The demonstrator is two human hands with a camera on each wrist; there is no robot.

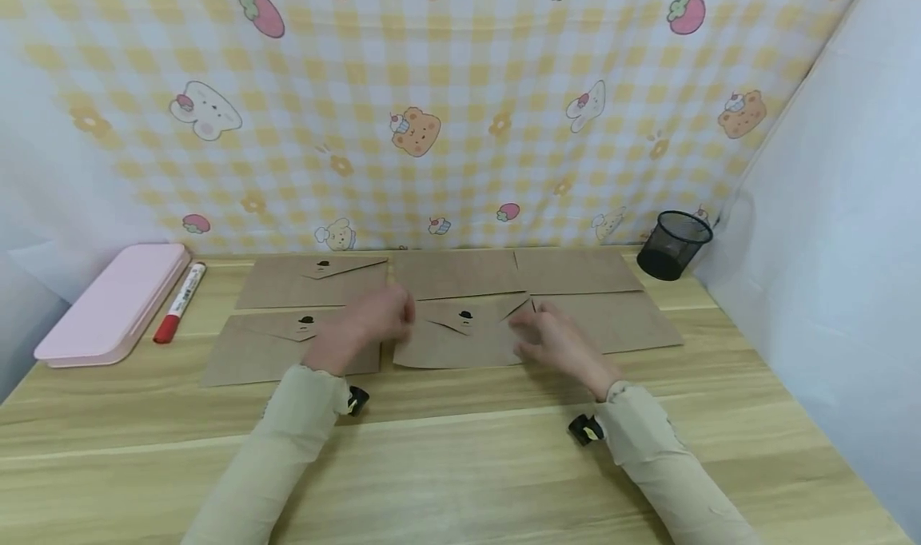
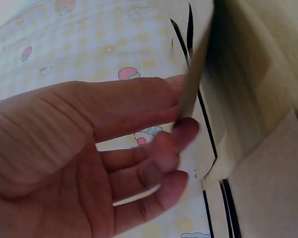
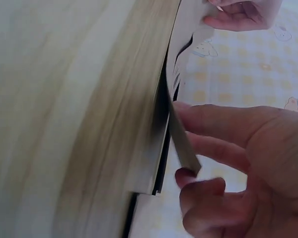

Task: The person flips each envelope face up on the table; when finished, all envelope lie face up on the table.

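Head view, far left: a pink case point(image 1: 111, 305) lies well left of the left hand point(image 1: 370, 321), a red-capped marker point(image 1: 180, 301) just beside it.
Left envelopes: the front-left envelope point(image 1: 245, 353) lies left of that hand, partly hidden by it; the back-left envelope point(image 1: 277, 289) lies beyond.
Left grip: thumb and bent fingers pinch the left end of the middle envelope point(image 1: 432, 349), closed down to the paper's thickness.
Middle envelope: hat mark up, it spans the space between the hands, its long axis running crosswise from grip to grip. That relation seems the one that matters: one hand at each end, neither nearer. Its near edge bows slightly.
Beyond the middle: the back-middle envelope point(image 1: 460, 273), untouched.
Right grip: the right hand point(image 1: 561, 341) pinches the opposite end, thumb and fingers on either side of the paper.
Right envelopes: the front-right envelope point(image 1: 633, 329) lies just right of this hand; the back-right envelope point(image 1: 576, 269) lies beyond.
Far right: a black mesh cup point(image 1: 672, 245), beyond and right of the right grip.
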